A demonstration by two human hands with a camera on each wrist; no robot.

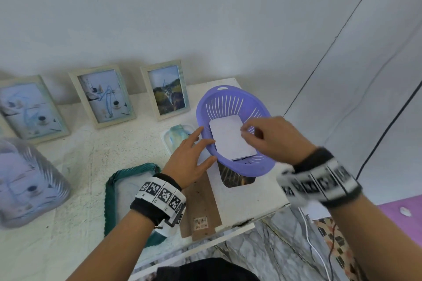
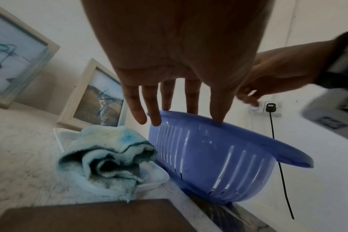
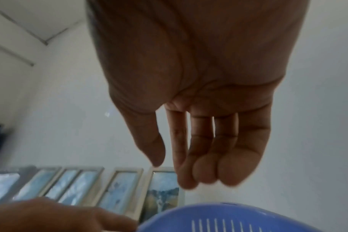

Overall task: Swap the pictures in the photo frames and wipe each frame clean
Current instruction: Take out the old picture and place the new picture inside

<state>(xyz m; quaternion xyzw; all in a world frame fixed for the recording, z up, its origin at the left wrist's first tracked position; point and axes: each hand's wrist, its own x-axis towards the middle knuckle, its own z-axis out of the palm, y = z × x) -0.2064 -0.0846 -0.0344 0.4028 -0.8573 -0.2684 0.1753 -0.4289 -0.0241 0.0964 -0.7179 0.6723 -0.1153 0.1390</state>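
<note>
A purple slotted basket stands tilted at the table's right end, with a stack of white-backed pictures lying inside. My left hand reaches in from the left, and its straight fingers rest on the basket's near rim. My right hand hovers over the pictures, its fingers loosely bent and empty. Three pale photo frames lean on the wall, the right one showing a landscape. A blue-stained cloth lies bunched in a white tray beside the basket.
A green-edged frame lies flat under my left wrist. A brown backing board and a white mat with an oval opening lie at the table's front edge. A blurred frame sits at front left. A black cable hangs on the right wall.
</note>
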